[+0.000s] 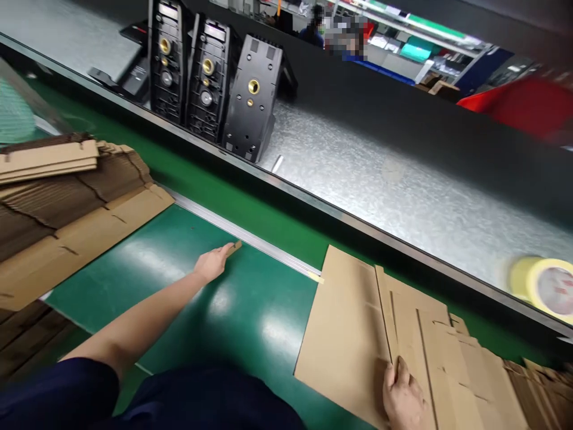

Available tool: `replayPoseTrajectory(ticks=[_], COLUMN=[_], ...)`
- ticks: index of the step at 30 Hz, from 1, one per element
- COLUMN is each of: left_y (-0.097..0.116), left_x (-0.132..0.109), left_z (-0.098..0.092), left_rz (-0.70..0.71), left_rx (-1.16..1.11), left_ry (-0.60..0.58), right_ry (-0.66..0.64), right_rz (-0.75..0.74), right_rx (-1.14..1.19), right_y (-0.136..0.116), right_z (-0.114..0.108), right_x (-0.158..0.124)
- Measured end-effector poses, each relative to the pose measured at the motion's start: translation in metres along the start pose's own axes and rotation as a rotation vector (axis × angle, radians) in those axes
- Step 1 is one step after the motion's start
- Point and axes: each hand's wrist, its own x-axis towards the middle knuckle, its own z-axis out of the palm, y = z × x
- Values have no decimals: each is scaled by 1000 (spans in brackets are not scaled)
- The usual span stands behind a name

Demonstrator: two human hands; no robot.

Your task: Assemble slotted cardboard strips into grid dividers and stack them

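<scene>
My left hand (212,265) is stretched out over the green work mat (264,298), closed on a small cardboard piece (234,248) that pokes out past the fingertips. Low on the right, my right hand (405,397) has its fingers bent around the edge of a flat cardboard sheet (385,310). This sheet belongs to a fanned row of creased, slotted cardboard blanks (452,358). A broad plain cardboard panel (340,328) lies just left of that hand, partly on the mat.
At left lies a thick stack of folded cardboard (89,227). Above the mat runs a metal shelf (358,173) bearing several black plastic housings (253,98) with brass inserts and a yellow tape roll (544,286). A person (313,30) is in the far background.
</scene>
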Motion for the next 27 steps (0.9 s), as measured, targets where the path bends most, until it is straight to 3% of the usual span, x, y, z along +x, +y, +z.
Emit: replayPoseTrajectory(ticks=[2,6,8,10,13,20,27], left_y=[1,0,-1,-1,-2,-1,3], left_x=[-1,-1,-1,-1,-1,-4,-3], left_z=[-1,-2,-1,-1,1,3,-1], left_rz=[1,22,21,13,5,17,53], left_rx=[-15,-43,-61,-76,-103,-148,-41], left_ry=[18,47,55,59,64,64,0], right_ry=[-132,-524,-636,-676,-691,-758,-651], right_rz=[-100,-487,-620,-694,-720,-657,-767], right_rx=[129,359,399,389,333,216,51], right_y=[-57,-188,-242,-277,-296,-279,-295], right_z=[1,-3,-4,-3,3,0,-1], right_x=[-5,-22,-29,-31,-25,-7,10])
